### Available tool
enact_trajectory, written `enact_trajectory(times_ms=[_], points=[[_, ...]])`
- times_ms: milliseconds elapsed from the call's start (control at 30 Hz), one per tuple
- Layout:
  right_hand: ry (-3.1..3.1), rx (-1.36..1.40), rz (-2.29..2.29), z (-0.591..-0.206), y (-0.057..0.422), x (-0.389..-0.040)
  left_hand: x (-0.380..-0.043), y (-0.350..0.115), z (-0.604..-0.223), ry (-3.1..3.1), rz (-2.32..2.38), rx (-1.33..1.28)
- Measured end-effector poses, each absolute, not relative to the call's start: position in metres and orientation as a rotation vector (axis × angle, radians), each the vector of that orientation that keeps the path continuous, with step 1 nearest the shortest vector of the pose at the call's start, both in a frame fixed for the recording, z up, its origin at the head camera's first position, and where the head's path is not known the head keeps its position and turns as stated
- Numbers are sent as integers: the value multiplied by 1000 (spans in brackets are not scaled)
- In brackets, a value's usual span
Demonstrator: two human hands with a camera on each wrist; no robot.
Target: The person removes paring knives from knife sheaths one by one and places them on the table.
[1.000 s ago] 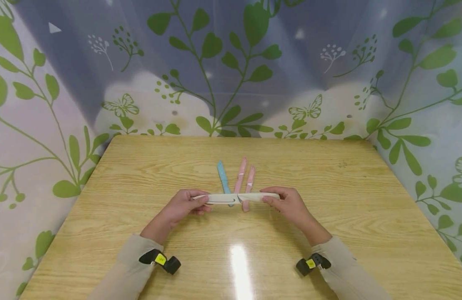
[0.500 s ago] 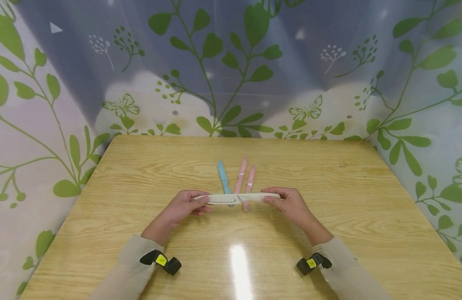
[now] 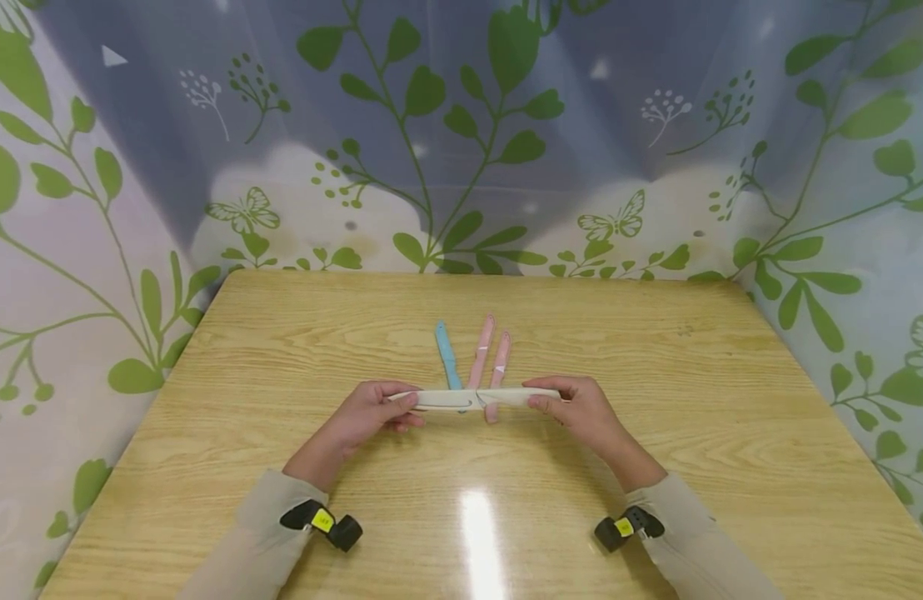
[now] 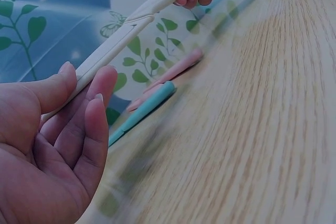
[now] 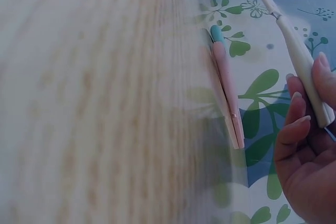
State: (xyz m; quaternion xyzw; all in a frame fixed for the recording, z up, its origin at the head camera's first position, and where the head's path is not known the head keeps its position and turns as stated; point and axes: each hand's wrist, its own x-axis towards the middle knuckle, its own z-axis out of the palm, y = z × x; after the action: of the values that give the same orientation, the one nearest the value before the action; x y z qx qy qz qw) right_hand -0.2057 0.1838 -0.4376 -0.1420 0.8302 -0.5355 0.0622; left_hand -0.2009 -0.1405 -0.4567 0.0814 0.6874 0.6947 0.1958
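A white sheathed knife (image 3: 499,398) is held level above a wood-grain table (image 3: 656,358), pinched at either end by a person's two bare hands. The left hand (image 3: 367,412) grips one end between thumb and fingers, the thumb laid along the top and the other fingers curved beneath; the right hand (image 3: 581,408) pinches the opposite end in much the same way, its thumb facing the wearer in the head view. Between the hands, a seam crosses the knife near its middle, and a thin dark line runs along the section on the left-hand side. Just beyond, three more slim knives lie on the tabletop: a blue knife (image 3: 446,354) slanting at left, a longer pink knife (image 3: 482,354) at center and a shorter pink knife (image 3: 501,358) at right. In the head view, the white knife passes across their near ends, and the tip of the shorter pink one shows below it. Beige sleeves (image 3: 686,533) cover both forearms, each banded at the wrist by a black camera mount (image 3: 345,533) with a yellow label. A bright glare marks the table's near side. Behind hangs a curtain (image 3: 461,125) printed with green leaves and butterflies.
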Motion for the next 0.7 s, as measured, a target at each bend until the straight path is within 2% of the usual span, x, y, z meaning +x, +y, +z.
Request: enact_trajectory(times_ms=[700], points=[[2540, -439, -1609, -439, 185, -206, -198, -141, -454, 1967, 1925, 241]])
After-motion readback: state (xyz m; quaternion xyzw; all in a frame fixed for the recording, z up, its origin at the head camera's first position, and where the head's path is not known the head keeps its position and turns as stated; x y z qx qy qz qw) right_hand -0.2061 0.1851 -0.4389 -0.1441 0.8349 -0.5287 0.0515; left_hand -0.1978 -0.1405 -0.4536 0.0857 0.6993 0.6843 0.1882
